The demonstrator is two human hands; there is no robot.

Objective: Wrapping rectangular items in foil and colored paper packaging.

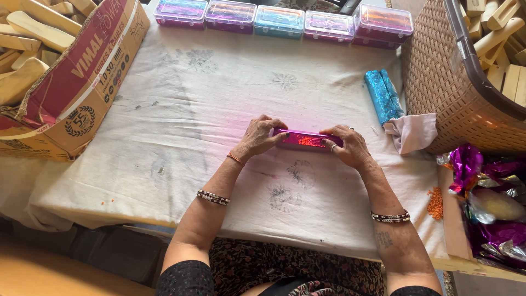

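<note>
Both hands are pressing on a long purple foil-wrapped block [307,140] that is lying flat near the middle of the cloth-covered table [181,109]. The left hand [258,137] is clamping the block's nine o'clock end, fingers curled together over its top edge and thumb along the near side. The right hand [350,146] is gripping the three o'clock end the same way, fingers bent down onto the foil. At two o'clock from the block, well apart from it, a blue foil-wrapped block [383,96] is lying beside a crumpled pale cloth [413,131]. A woven brown basket [444,82] is standing at three o'clock, holding plain wooden pieces [493,33]. Along the far edge at twelve o'clock, a row of wrapped boxes [282,19] in purple, blue and pink is sitting side by side. At ten o'clock a cardboard carton [82,82] is leaning open, filled with more wooden pieces. Loose purple foil sheets [476,170] are bunching at four o'clock, near a small heap of orange bits [435,203].
</note>
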